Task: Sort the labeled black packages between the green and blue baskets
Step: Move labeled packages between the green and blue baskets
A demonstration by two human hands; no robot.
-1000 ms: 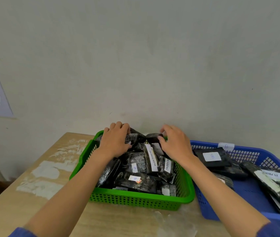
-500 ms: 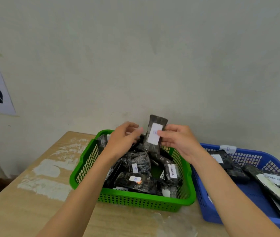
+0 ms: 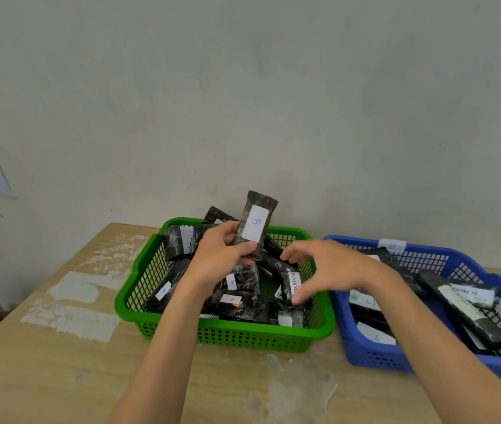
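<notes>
Black package marked B (image 3: 255, 224): held upright above the far side of the green basket, its white label turned towards the camera
Left grip (image 3: 218, 258): closed round the lower end of that package, the thumb pressed across its front
Right grip (image 3: 328, 267): spread, fingers loosely curved, nothing held; kept above the right part of the green basket, just beside the held package
Green basket (image 3: 221, 335): set on the surface and piled with labelled black packages (image 3: 240, 301), one of them tagged PENDING
Blue basket (image 3: 374, 359): placed just right of the green one; further packages (image 3: 469, 313) are laid in it, and a B tag (image 3: 392, 245) is stuck on its far rim
Surface (image 3: 59, 362): pale wood, patched with white smears
</notes>
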